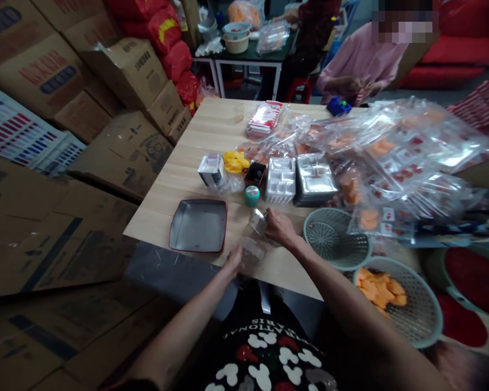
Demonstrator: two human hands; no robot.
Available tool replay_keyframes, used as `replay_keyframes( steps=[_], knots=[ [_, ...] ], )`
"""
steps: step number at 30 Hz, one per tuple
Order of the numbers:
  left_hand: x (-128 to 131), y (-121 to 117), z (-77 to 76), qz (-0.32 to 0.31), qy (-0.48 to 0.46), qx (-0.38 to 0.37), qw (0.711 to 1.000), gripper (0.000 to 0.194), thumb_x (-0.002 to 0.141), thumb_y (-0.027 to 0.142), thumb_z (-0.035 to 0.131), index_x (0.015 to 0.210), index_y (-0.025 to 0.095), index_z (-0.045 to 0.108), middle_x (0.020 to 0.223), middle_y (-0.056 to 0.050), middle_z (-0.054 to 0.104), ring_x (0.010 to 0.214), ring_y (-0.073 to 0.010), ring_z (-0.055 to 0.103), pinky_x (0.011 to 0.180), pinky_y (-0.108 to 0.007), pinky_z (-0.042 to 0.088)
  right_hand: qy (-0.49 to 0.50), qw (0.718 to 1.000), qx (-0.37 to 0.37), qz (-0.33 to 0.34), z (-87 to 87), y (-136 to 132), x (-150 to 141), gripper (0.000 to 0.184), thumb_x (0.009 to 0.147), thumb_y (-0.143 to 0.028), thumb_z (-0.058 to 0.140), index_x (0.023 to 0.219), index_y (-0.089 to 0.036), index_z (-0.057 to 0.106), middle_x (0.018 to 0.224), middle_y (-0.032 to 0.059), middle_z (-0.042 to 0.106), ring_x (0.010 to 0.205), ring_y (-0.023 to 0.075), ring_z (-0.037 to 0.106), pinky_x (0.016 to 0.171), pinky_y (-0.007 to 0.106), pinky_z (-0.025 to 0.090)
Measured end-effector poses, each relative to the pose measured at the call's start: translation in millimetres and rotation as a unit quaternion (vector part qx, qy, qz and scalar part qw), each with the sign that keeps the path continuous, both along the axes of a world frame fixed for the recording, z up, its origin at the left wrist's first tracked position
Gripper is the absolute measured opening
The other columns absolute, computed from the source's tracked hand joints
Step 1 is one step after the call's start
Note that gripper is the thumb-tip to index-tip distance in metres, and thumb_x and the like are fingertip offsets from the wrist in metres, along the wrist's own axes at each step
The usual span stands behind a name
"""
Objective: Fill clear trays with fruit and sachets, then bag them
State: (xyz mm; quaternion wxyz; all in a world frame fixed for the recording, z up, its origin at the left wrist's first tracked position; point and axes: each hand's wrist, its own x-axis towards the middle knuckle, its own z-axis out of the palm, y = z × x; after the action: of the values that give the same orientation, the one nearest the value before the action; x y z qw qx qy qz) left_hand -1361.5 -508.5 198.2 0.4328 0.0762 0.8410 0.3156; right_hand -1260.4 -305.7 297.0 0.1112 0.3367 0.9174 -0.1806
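Note:
Near the table's front edge, my left hand [234, 262] is closed on the side of a clear plastic tray [253, 252]. Just beyond it, my right hand [281, 227] has its fingers closed on a small shiny silvery piece [258, 221], whose kind I cannot make out. Behind that piece stands a small teal jar [252, 196] with a silvery lid. To the left lies a shallow grey tray with a red rim [198, 226]. A green-grey plastic basket [337, 239] is close to my right forearm.
Stacks of silvery compartment trays [281, 180], a dark brown box [255, 174], a yellow bundle [236, 162] and a white box [211, 169] line the middle. Filled clear bags [407, 141] heap at right, beyond a basket of orange pieces [381, 288]. A co-worker [362, 65] sits opposite. Cartons [118, 157] crowd the left.

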Motion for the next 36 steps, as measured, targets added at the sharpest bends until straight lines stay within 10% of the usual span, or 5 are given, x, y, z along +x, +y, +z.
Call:
replay_keyframes(
  steps=[11,18,21,26,36],
  knots=[
    [-9.2,29.6,-30.9,-0.269,0.190,-0.072,0.942,0.085,0.060,0.012,0.089,0.135,0.016,0.048,0.150,-0.022,0.043,0.141,-0.0377,0.040,0.116,-0.047,0.032,0.005,0.973,-0.091,-0.213,-4.7,24.1,66.3,0.048,0.084,-0.025,0.060,0.129,-0.010,0.056,0.112,0.0176,0.071,0.101,0.0283,0.067,0.075,0.028,0.044],
    [-27.9,43.0,-7.0,-0.367,0.104,-0.014,0.924,0.009,0.067,0.010,0.080,0.071,0.014,0.072,0.073,-0.007,0.072,0.086,-0.0262,0.070,0.080,-0.031,0.050,0.032,0.961,-0.107,-0.255,-4.1,36.8,100.2,0.043,0.079,-0.018,0.058,0.121,-0.009,0.063,0.106,0.0130,0.073,0.095,0.0236,0.067,0.074,0.025,0.045],
    [-38.6,42.9,29.7,-0.386,0.105,0.072,0.914,0.008,0.080,0.017,0.071,0.083,0.019,0.078,0.086,-0.004,0.076,0.091,-0.0223,0.069,0.086,-0.029,0.050,0.054,0.959,-0.100,-0.261,2.9,40.7,110.0,0.046,0.078,-0.020,0.058,0.124,-0.011,0.061,0.106,0.0113,0.072,0.095,0.0230,0.066,0.078,0.026,0.046],
    [-38.2,36.7,69.2,-0.345,0.151,0.231,0.897,0.026,0.092,0.024,0.056,0.106,0.025,0.077,0.127,-0.005,0.068,0.119,-0.0212,0.061,0.105,-0.033,0.047,0.119,0.966,-0.052,-0.225,31.1,33.5,100.5,0.053,0.081,-0.023,0.057,0.134,-0.015,0.054,0.108,0.0117,0.071,0.099,0.0267,0.064,0.083,0.031,0.045],
    [-11.4,4.4,5.9,-0.039,-0.127,0.231,0.964,0.060,0.088,0.035,0.046,0.144,0.012,0.052,0.148,-0.014,0.055,0.124,-0.0272,0.062,0.100,-0.039,0.055,0.097,0.984,0.068,0.132,-32.4,-111.3,54.1,0.053,0.091,-0.014,0.041,0.144,-0.010,0.048,0.134,0.0245,0.056,0.111,0.0356,0.053,0.091,0.047,0.040]
  ],
)
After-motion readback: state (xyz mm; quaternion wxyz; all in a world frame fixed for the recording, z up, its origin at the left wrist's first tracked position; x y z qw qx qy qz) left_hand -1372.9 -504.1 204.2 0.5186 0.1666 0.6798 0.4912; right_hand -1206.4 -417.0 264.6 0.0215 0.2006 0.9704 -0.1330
